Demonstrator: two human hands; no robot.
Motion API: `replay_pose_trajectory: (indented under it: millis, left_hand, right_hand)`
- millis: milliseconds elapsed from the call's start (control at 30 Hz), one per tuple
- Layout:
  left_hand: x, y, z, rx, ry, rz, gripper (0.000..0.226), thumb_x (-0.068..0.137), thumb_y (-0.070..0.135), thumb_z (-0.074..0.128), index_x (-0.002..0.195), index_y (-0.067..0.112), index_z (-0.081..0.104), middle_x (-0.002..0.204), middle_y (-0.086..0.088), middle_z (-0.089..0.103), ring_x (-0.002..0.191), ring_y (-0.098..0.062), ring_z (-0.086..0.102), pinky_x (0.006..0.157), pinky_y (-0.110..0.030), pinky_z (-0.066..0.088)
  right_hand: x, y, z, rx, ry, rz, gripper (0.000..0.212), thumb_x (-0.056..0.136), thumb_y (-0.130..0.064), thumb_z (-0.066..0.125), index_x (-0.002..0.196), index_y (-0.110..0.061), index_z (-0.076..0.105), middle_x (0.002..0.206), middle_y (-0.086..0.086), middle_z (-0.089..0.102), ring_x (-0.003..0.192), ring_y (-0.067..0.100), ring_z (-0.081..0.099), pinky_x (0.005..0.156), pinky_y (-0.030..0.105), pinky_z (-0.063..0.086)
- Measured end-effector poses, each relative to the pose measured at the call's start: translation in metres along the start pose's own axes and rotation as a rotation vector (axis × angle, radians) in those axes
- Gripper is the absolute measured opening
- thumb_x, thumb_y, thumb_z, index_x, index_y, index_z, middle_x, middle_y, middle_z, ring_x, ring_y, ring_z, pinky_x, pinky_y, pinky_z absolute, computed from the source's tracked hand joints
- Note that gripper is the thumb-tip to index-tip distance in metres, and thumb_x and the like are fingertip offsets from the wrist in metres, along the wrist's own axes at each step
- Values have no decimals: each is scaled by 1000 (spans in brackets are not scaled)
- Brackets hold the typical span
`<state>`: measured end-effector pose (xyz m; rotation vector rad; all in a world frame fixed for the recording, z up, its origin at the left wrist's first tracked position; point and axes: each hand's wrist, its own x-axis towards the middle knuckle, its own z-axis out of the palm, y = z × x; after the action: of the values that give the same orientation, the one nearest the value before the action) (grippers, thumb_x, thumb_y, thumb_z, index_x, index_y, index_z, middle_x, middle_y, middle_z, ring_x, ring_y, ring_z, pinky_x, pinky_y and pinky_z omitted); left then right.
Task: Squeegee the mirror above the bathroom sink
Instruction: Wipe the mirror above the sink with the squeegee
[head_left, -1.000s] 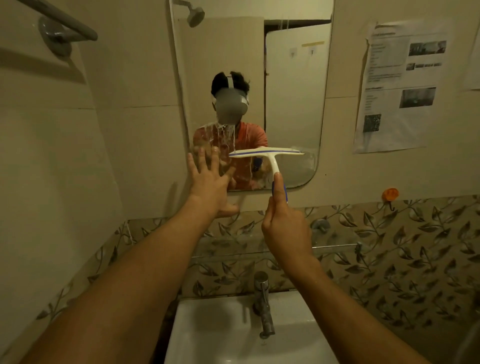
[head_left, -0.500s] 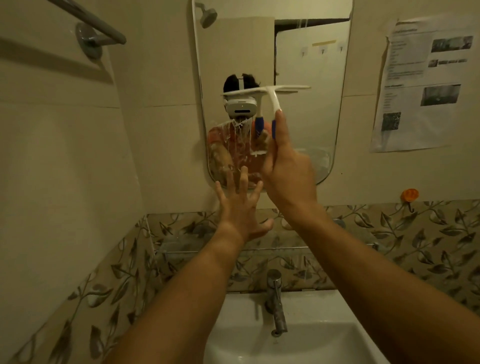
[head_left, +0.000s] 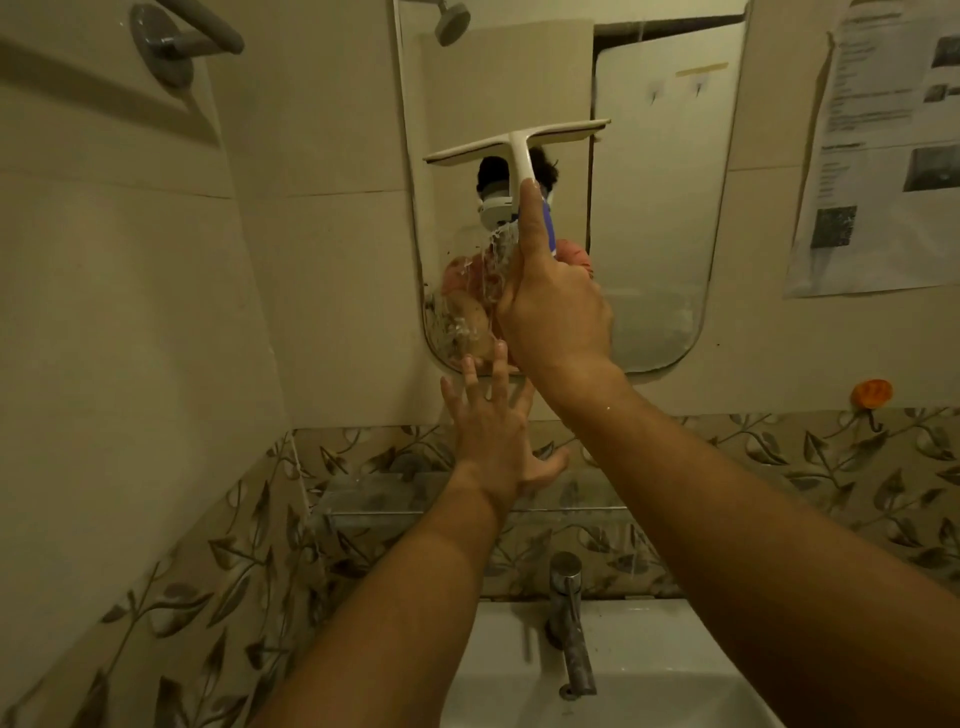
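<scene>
Head view: the squeegee (head_left: 517, 143), white with a blue grip on its handle, is up against the mirror (head_left: 649, 234) at about mid-height and left of the centre of the glass. Its T-shaped blade lies across the glass on a slight tilt, with the left end lower than the right. The handle points down into the right hand (head_left: 553, 306), which is wrapped around it. The index finger is stretched straight up along the white neck and the other fingers are curled round the blue part.

Below the blade, white soapy streaks (head_left: 467, 312) run down the lower left part of the mirror. The glass to the right looks mostly clean, with a hazy patch near the bottom right corner.

The left hand (head_left: 493, 431) holds nothing. Its fingers are straight and spread, the palm faces the wall just under the mirror, and the longest fingertips reach the mirror's bottom edge. Whether the palm presses on the tile cannot be told.

Under the hands a glass shelf (head_left: 415, 499) runs along a band of leaf-patterned tiles (head_left: 779, 467). Below that, a chrome tap (head_left: 569, 623) stands over the white sink (head_left: 649, 691). Both forearms reach up over the basin.

On the wall to the right of the mirror hangs a printed paper notice (head_left: 883, 156), with an orange hook (head_left: 872, 392) below it. At the top left a grey rail (head_left: 182, 39) is fixed to the side wall. A shower head (head_left: 452, 21) is reflected at the top of the mirror.
</scene>
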<state>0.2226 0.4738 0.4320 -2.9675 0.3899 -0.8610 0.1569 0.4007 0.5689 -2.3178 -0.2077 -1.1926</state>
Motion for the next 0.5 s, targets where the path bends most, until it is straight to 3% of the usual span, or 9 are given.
replay_pose_trajectory:
  millis: [100, 200, 300, 367, 433, 500]
  left_hand:
    - [2, -3, 2, 61, 0, 20, 118, 69, 91, 28, 161, 24, -2, 167, -17, -11, 148, -53, -11, 111, -74, -1]
    - [0, -6, -4, -34, 33, 35, 102, 82, 83, 29, 160, 25, -2, 168, -13, 1, 151, -46, -6, 115, -71, -6]
    - [4, 0, -5, -397, 122, -1, 69, 99, 58, 13, 160, 32, -4, 163, -25, 15, 149, -51, -7, 116, -69, -10]
    - [11, 2, 3, -283, 121, -85, 67, 105, 44, 30, 162, 30, -3, 161, -28, 19, 144, -56, -16, 116, -71, -2]
    - [10, -2, 0, -82, -8, -36, 75, 103, 51, 40, 162, 29, -2, 168, -15, -3, 150, -48, -11, 117, -71, 3]
    - [6, -6, -9, -80, -116, 17, 78, 103, 57, 35, 161, 30, -10, 167, -7, -18, 153, -38, -14, 118, -69, 2]
  right_hand:
    - [-10, 1, 5, 19, -15, 21, 75, 106, -24, 43, 161, -33, -7, 98, 9, 45, 67, 21, 59, 63, 43, 60]
    - [-32, 3, 18, -26, -32, 47, 83, 103, -18, 46, 159, -34, -12, 83, 4, 46, 55, 16, 51, 53, 37, 54]
    - [-62, 8, 35, -41, -96, 71, 86, 103, -34, 45, 155, -37, -23, 73, 2, 50, 53, 7, 40, 50, 30, 41]
    - [-79, 12, 41, -42, -129, 95, 81, 106, -43, 37, 151, -40, -29, 78, 3, 53, 54, 6, 37, 49, 27, 33]
    - [-93, 16, 44, -61, -153, 115, 79, 107, -38, 34, 149, -40, -33, 83, 4, 57, 55, 7, 37, 48, 24, 29]
    - [-106, 20, 46, -97, -172, 136, 81, 107, -32, 36, 152, -37, -31, 83, 3, 56, 57, 10, 41, 52, 27, 33]
